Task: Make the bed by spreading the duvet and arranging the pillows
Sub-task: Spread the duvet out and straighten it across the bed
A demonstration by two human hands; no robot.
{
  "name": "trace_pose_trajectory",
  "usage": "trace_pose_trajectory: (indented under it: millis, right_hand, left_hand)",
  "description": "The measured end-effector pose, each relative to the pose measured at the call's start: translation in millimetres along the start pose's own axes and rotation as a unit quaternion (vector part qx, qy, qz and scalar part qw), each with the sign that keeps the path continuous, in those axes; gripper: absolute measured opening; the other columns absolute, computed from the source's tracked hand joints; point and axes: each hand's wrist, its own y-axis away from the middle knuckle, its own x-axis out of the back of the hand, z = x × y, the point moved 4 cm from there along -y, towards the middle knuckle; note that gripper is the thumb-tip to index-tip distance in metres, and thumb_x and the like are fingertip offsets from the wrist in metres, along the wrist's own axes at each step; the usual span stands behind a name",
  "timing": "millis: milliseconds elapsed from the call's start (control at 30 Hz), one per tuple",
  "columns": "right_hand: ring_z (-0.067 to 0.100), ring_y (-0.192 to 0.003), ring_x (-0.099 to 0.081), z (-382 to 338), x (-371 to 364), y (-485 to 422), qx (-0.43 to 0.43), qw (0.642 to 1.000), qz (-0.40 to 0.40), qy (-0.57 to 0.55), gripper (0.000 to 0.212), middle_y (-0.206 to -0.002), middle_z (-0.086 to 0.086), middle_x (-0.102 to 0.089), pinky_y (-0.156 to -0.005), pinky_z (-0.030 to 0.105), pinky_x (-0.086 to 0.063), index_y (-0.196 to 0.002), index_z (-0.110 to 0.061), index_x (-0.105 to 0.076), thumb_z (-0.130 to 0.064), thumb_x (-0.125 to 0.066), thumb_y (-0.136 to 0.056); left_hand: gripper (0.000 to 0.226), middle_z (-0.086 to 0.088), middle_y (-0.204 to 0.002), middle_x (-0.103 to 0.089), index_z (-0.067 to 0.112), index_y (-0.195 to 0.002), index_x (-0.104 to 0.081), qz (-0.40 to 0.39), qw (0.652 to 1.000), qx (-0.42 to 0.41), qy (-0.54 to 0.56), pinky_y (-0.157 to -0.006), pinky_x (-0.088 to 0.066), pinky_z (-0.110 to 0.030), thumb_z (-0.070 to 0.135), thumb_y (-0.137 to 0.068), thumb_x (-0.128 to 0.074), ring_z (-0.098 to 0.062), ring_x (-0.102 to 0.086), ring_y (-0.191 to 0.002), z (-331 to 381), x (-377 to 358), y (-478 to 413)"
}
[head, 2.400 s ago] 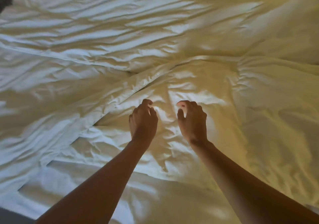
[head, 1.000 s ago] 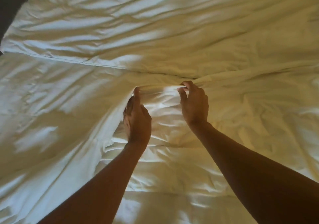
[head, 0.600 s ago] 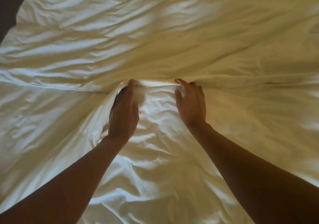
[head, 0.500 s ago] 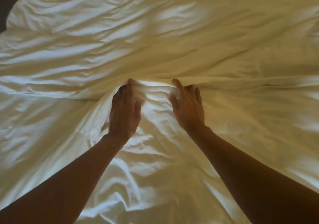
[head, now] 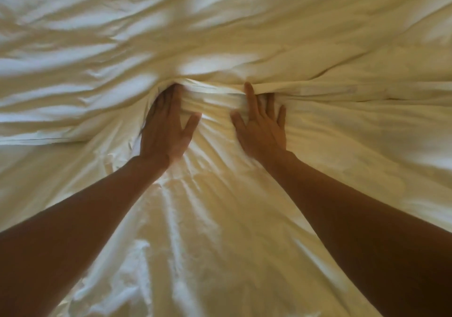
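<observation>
Abreast, left hand point(head: 166, 131), right hand point(head: 263, 131), duvet edge point(head: 318, 89)

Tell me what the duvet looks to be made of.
The duvet seems a thin woven cover, likely cotton or a blend, cream-white with a mild sheen; it wrinkles in fine creases and bunches in a plump fold at the left hand and right hand, hinting at soft filling. Fibre uncertain.
</observation>
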Motion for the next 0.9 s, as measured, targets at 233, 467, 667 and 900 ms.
trace_pose_trajectory:
  millis: [233,467,667,900]
  right_hand:
    - [0.026,-0.144,-0.027,-4.8,9.0,-0.6,-0.039,0.995,0.070,-0.065,0.088,-0.156,-0.001,-0.033,-0.114,0.049,-0.022,-0.157,-0.031,0.003,-0.046,-0.052,-0.089]
    - [0.025,-0.124,-0.048,0.5,32.2,42.8,0.003,0.988,0.142,-0.065,0.041,-0.134,0.001,-0.051,-0.111,0.052,-0.029,-0.130,-0.021,-0.055,-0.036,-0.056,-0.092]
    - [0.023,-0.123,-0.051,-30.8,33.3,101.5,0.090,0.986,0.107,-0.087,0.036,-0.133,0.000,-0.056,-0.108,0.044,-0.037,-0.129,-0.021,-0.060,-0.029,-0.056,-0.094]
    - [0.022,-0.122,-0.049,-79.4,31.2,181.6,0.123,0.988,0.013,-0.094,0.034,-0.130,-0.003,-0.057,-0.099,0.039,-0.034,-0.128,-0.026,-0.060,-0.020,-0.055,-0.095]
  left_hand:
    - [0.059,-0.011,-0.137,-0.048,0.017,-0.138,-0.051,0.008,0.997,0.080,-0.009,-0.111,-0.027,-0.038,0.053,-0.092,-0.056,-0.033,-0.040,-0.128,9.2,0.6,-16.6]
    - [0.026,-0.010,-0.120,-0.062,0.010,-0.113,-0.066,0.057,0.985,0.091,0.134,-0.102,-0.042,-0.031,0.015,-0.088,-0.060,-0.028,-0.058,-0.114,20.8,27.6,1.8]
    - [0.027,-0.008,-0.110,-0.063,0.012,-0.109,-0.064,0.122,0.982,0.057,0.131,-0.097,-0.046,-0.043,0.013,-0.086,-0.050,-0.029,-0.059,-0.106,44.0,50.0,90.8]
    - [0.020,-0.001,-0.098,-0.070,0.017,-0.104,-0.064,0.137,0.966,0.166,0.142,-0.083,-0.052,-0.046,0.008,-0.090,-0.053,-0.024,-0.066,-0.089,29.1,83.1,208.3]
